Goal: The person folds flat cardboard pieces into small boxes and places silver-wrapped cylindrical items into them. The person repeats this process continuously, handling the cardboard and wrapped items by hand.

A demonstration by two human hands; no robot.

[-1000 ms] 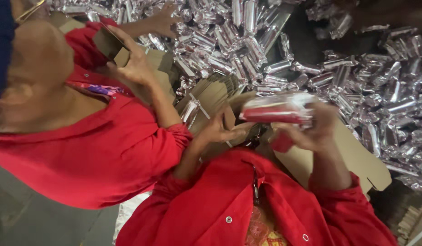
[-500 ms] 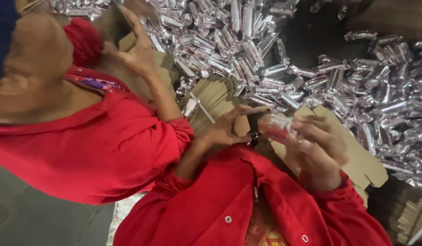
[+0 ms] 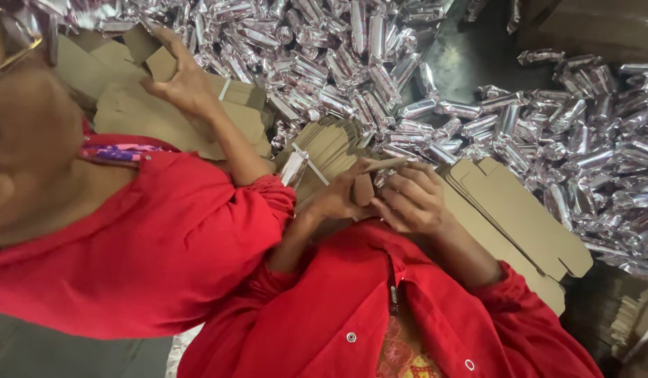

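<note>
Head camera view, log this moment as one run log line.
left hand: on small cardboard box | right hand: closing its flap | around: silver wrapped candies, flat cardboard blanks, co-worker's hand

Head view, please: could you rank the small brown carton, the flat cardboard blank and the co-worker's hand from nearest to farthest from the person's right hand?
1. The small brown carton: touching the right hand, at its fingertips.
2. The flat cardboard blank: lying just to the right of that hand.
3. The co-worker's hand: far off at the upper left, on other cardboard.
</note>
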